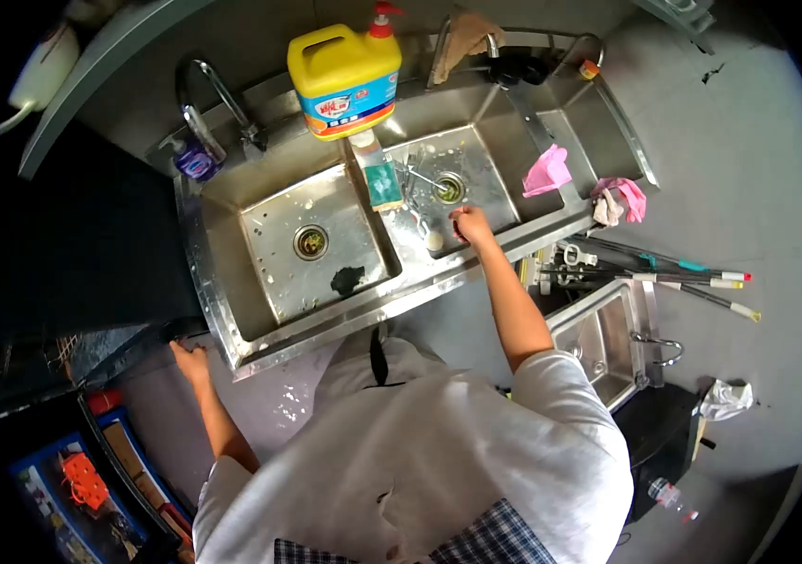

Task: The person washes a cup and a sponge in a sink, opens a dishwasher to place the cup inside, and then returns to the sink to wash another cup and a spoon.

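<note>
My right hand [470,226] is closed over the near edge of the middle steel basin [476,160]; what its fingers hold, if anything, is too small to make out. Thin shiny metal pieces [424,179] lie in that basin beside the drain [450,188]. On the divider to its left rests a green scouring sponge [383,185]. My left hand [189,360] hangs low beside the sink's left front corner, fingers slightly apart, close to a dark object. The left basin [269,230] has a drain [311,242] and a black scrap [347,279] on its wet floor.
A yellow detergent jug [345,80] stands behind the divider. Faucets, a purple bottle [196,160] and a brown cloth [465,42] line the back. Pink cloths [547,171] lie at the right. Mop poles [683,273] and a small sink [603,338] are beyond; crates [72,498] sit lower left.
</note>
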Demonstrator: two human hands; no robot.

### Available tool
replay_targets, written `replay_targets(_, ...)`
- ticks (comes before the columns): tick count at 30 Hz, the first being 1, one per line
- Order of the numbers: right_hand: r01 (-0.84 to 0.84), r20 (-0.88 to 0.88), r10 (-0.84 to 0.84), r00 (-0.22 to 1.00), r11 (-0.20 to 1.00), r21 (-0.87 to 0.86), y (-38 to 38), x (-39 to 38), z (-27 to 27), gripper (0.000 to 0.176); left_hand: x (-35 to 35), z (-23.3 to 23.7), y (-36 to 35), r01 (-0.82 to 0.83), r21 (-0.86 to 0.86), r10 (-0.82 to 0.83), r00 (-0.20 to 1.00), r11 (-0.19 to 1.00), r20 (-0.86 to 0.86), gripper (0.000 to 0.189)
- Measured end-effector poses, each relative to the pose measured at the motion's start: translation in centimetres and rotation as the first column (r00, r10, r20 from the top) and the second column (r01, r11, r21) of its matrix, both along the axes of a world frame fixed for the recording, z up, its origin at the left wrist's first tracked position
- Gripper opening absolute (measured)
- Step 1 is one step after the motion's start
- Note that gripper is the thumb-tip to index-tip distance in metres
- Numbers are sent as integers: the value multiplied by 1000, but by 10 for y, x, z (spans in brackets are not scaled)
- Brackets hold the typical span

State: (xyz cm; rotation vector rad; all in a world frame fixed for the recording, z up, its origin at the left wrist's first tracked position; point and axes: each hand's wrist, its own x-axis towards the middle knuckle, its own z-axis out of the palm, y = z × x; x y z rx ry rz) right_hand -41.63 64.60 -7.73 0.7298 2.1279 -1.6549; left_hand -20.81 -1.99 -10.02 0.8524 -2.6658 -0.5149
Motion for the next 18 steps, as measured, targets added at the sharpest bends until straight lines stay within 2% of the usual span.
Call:
replay_targets(2,-42,87,29,996,988,151,8,-26,-27,15,-10,16,13,-73,20,71,995,997,70,57)
replay_targets(4,-282,270,189,944,888,363,20,-49,-77,17,-15,36,30,-108,-38,111,989,993,93,54)
replay_targets(5,-409,371,253,893,802,436,26,-54,-108,18,-9,40,31,-91,-6,91,990,996,111,52)
replay_targets(7,-580,386,433,814,578,574,42,-57,-179,29,-7,45,30,-60,60,52,990,996,129,49)
replay_targets(9,-611,367,524,769,434,662,50,-68,-239,31,-2,41,25,-149,218,116,980,964,159,44)
replay_targets(11,-700,410,590,695,426,574,42,-87,-261,31,-4,70,58,-189,304,153,979,934,138,42)
replay_targets(13,-805,452,679,579,387,450,32,-96,-268,28,6,80,87,-191,307,159,979,932,124,42)
replay_targets(15,-816,469,685,557,346,463,24,-101,-275,29,12,77,114,-191,336,171,981,922,90,42)
replay_targets(16,-824,481,690,540,316,470,20,-103,-276,29,16,77,132,-180,262,160,983,948,96,41)
replay_targets(17,-831,492,696,523,286,478,16,-105,-277,29,20,79,148,-178,273,156,983,945,98,39)
replay_targets(18,-834,444,802,401,119,539,14,-107,-285,32,23,78,158,-192,377,178,981,906,72,37)
